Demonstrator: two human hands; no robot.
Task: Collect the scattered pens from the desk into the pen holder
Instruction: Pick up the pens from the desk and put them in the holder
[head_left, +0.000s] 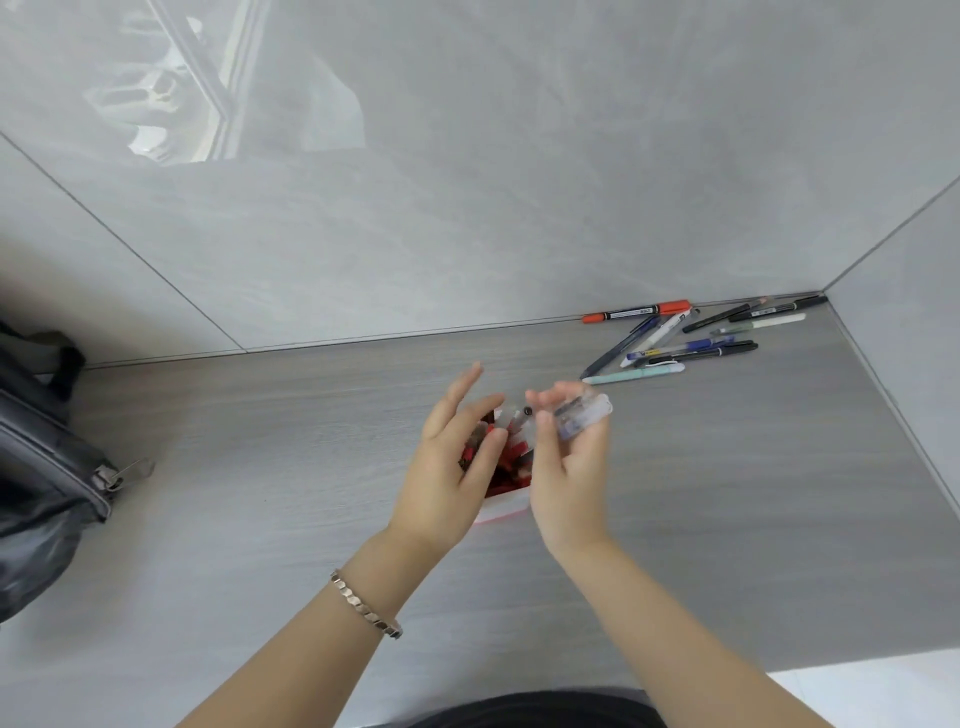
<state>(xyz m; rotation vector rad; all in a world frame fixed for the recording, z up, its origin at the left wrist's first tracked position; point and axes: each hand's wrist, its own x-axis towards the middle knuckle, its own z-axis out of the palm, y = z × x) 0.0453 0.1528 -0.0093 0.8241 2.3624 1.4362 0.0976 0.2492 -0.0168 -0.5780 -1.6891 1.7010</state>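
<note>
A red and white pen holder (506, 503) stands mid-desk, mostly hidden behind my two hands, with several pens sticking out of it. My right hand (569, 467) pinches a clear, bluish pen (582, 413) just above the holder's right side. Hovering over the holder's left side is my left hand (452, 462), fingers spread, holding nothing. Several scattered pens (675, 345) lie at the back right by the wall, among them an orange-capped marker (636, 312) and a pale teal pen (634, 374).
A dark grey backpack (47, 467) leans at the desk's left edge. Grey walls close off the back and the right side. The desk's front edge (857, 665) runs at lower right.
</note>
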